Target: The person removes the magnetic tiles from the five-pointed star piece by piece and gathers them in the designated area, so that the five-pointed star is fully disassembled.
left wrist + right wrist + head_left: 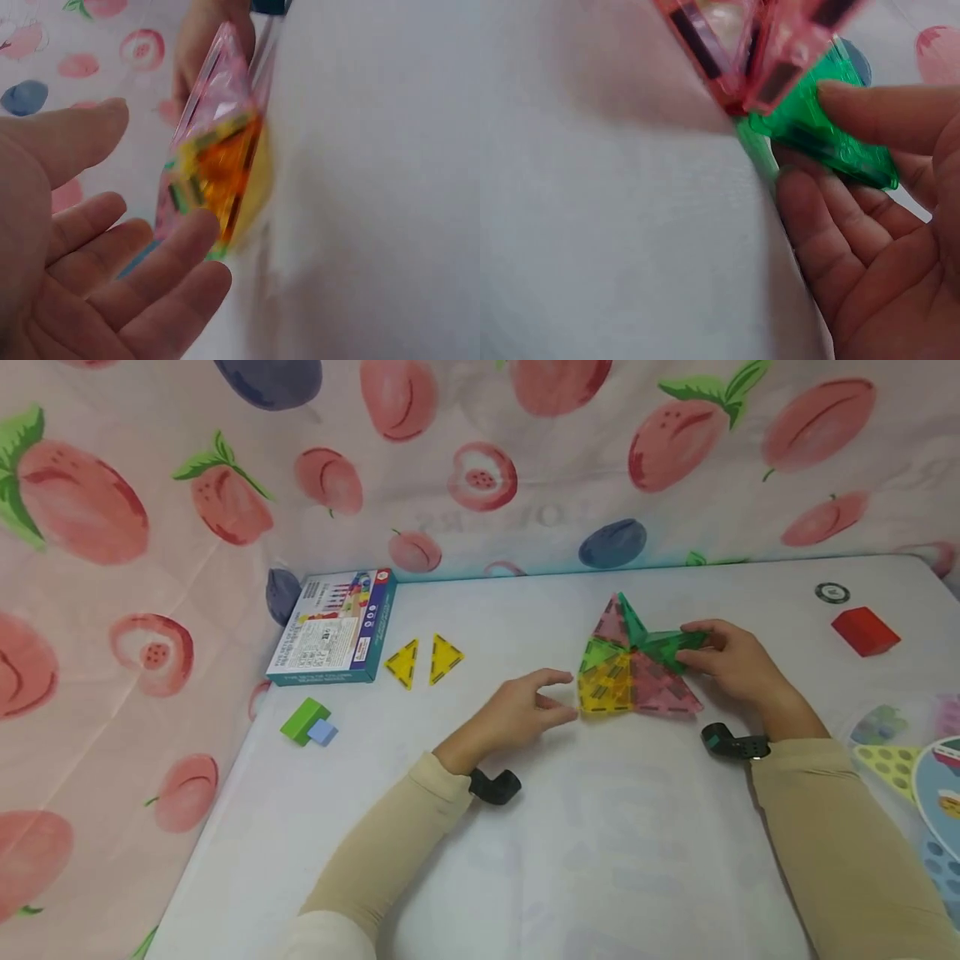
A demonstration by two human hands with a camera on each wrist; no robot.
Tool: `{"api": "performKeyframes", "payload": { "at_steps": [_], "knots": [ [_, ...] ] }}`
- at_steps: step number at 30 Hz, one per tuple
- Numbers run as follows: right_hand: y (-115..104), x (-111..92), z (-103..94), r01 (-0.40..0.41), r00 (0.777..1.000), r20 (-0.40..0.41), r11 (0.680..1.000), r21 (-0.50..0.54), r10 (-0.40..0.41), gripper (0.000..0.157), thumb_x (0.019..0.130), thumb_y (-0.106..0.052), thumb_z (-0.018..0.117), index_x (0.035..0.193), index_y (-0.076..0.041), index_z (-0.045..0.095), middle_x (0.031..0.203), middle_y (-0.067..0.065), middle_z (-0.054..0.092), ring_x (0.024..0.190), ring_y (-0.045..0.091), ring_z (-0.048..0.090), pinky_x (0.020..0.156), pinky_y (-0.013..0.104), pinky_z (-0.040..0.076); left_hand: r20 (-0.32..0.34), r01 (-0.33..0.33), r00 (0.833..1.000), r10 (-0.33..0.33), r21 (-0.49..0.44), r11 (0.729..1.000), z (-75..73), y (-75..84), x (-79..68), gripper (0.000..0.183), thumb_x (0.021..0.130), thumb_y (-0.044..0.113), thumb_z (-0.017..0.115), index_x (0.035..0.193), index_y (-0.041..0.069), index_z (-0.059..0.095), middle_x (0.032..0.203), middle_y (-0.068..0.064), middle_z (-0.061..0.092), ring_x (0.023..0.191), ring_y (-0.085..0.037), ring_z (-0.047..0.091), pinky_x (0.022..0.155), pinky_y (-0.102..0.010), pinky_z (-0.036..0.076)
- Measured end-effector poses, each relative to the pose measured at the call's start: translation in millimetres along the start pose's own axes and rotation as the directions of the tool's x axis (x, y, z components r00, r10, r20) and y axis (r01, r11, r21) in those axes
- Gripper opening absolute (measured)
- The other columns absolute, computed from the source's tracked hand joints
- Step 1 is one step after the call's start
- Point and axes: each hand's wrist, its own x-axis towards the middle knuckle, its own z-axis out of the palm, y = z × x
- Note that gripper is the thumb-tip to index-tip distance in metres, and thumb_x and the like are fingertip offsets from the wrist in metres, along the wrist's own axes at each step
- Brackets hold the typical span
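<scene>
Translucent magnetic tiles in pink, green and yellow are joined into one pointed construction on the white table. My right hand (738, 668) pinches a green magnetic tile (802, 120) at the construction's right side, thumb on top and fingers beneath. At the left side, next to the yellow magnetic tile (606, 687), my left hand (517, 708) holds nothing, its fingers spread apart. Pink magnetic tiles (662, 685) form the front right corner. In the left wrist view the yellow tile (225, 180) lies just beyond the fingertips.
Two loose yellow triangle tiles (447, 658) lie left of the hands. Behind them sits a flat box (330, 627); a green block (303, 720) and a small blue block (322, 732) are in front of it. A red block (865, 631) and a round chip (832, 592) stand at the right.
</scene>
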Motion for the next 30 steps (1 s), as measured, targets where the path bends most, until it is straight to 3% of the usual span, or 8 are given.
{"api": "performKeyframes", "payload": {
  "at_steps": [3,8,15,20,25,30],
  "knots": [
    [0.1,-2.0,-0.9,-0.006,1.000,-0.002,1.000,0.010,0.006,0.052,0.083,-0.042,0.059,0.121,-0.008,0.050,0.089,0.014,0.051,0.077,0.020,0.046,0.061,0.027,0.037,0.018,-0.008,1.000,0.009,-0.038,0.999,15.9,5.9,7.0,0.058,0.079,0.041,0.064,0.131,0.026,0.043,0.112,0.002,0.059,0.091,-0.004,0.056,0.068,-0.024,0.047],
    [-0.3,-3.8,-3.4,-0.035,0.998,0.063,0.994,0.099,0.029,0.055,0.084,-0.045,0.055,0.122,-0.005,0.048,0.106,0.018,0.052,0.078,0.009,0.060,0.065,0.017,0.043,-0.036,-0.001,0.999,0.000,-0.048,0.999,26.2,1.6,16.9,0.052,0.081,0.033,0.066,0.128,0.027,0.045,0.113,0.004,0.057,0.085,-0.003,0.056,0.071,-0.023,0.046],
    [-3.2,-4.2,-6.9,-0.097,0.995,0.040,0.995,0.034,0.095,0.064,0.082,-0.060,0.045,0.108,-0.002,0.054,0.107,0.015,0.051,0.086,0.021,0.052,0.067,0.031,0.040,-0.111,0.020,0.993,-0.029,-0.078,0.997,19.5,-11.3,24.0,0.040,0.085,0.023,0.062,0.123,0.023,0.050,0.123,0.011,0.050,0.089,0.001,0.055,0.077,-0.023,0.045],
    [-2.1,-5.0,-7.4,-0.090,0.989,0.119,0.996,-0.012,0.090,0.064,0.082,-0.059,0.046,0.110,-0.002,0.054,0.111,0.017,0.047,0.098,0.030,0.038,0.074,0.042,0.036,-0.174,0.048,0.982,-0.067,-0.110,0.993,7.9,-21.1,29.7,0.033,0.087,0.023,0.058,0.120,0.022,0.053,0.120,0.011,0.052,0.092,-0.001,0.055,0.077,-0.025,0.045],
    [-1.4,-5.3,-6.9,-0.079,0.983,0.165,0.997,0.018,0.075,0.065,0.083,-0.057,0.048,0.120,-0.004,0.049,0.122,0.018,0.043,0.109,0.033,0.036,0.087,0.051,0.032,-0.081,0.049,0.994,-0.068,-0.221,0.974,-0.3,-26.8,37.2,0.039,0.087,0.029,0.058,0.123,0.017,0.050,0.113,0.006,0.056,0.094,-0.007,0.056,0.074,-0.025,0.047],
    [-2.8,-4.8,-7.7,-0.086,0.978,0.191,0.996,0.028,0.079,0.065,0.084,-0.056,0.048,0.124,-0.005,0.047,0.127,0.018,0.040,0.114,0.034,0.033,0.091,0.055,0.028,0.031,0.078,0.997,-0.072,-0.345,0.935,-2.2,-26.1,41.1,0.038,0.088,0.029,0.057,0.124,0.018,0.051,0.101,0.000,0.062,0.087,-0.014,0.061,0.074,-0.026,0.048]
  ]
}}
